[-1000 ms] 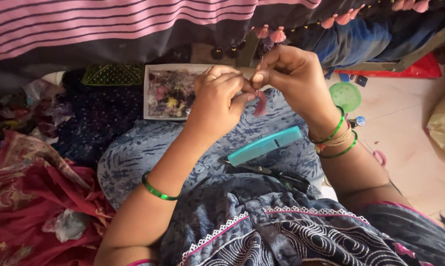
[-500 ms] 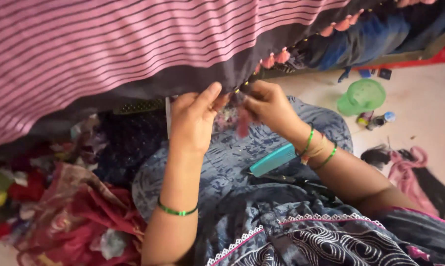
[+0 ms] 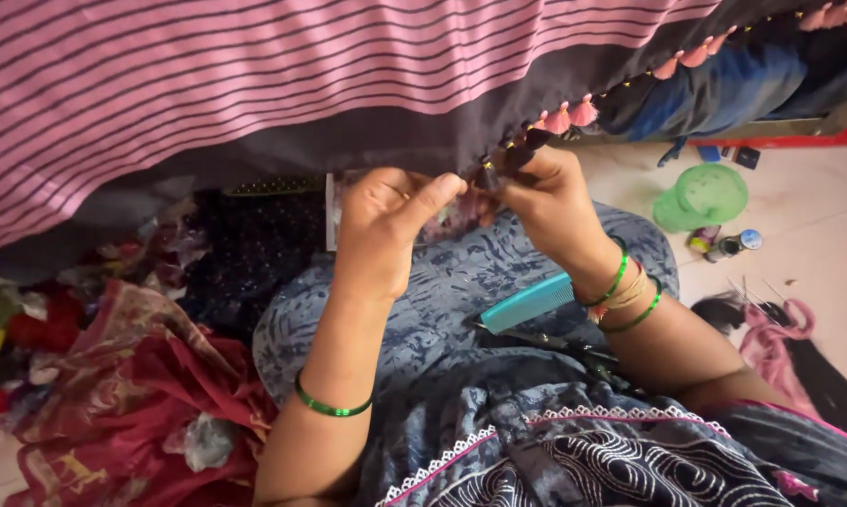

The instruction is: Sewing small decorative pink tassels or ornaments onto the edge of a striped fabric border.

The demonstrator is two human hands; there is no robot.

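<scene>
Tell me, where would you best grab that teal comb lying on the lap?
Probably by the plain spine of the teal comb, coming from above at its free left end. It lies flat on the blue patterned cloth and its right end runs under the right hand's wrist, so the left half is easier to reach.

Pink cloth [image 3: 254, 75] with dark stripes and pink tassels [image 3: 559, 119]; teal comb [image 3: 528, 302]; green bangles [image 3: 333, 406]; green lid [image 3: 703, 195]; blue patterned lap [image 3: 442, 310].

Both hands, left [image 3: 386, 225] and right [image 3: 545, 197], pinch the dark tasselled border [image 3: 512, 155] of a pink striped cloth [image 3: 254, 75]. Below that border, a teal plastic comb [image 3: 528, 302] lies on the blue patterned lap [image 3: 442, 310]; a green plastic lid [image 3: 709, 192] sits to its right.
</scene>
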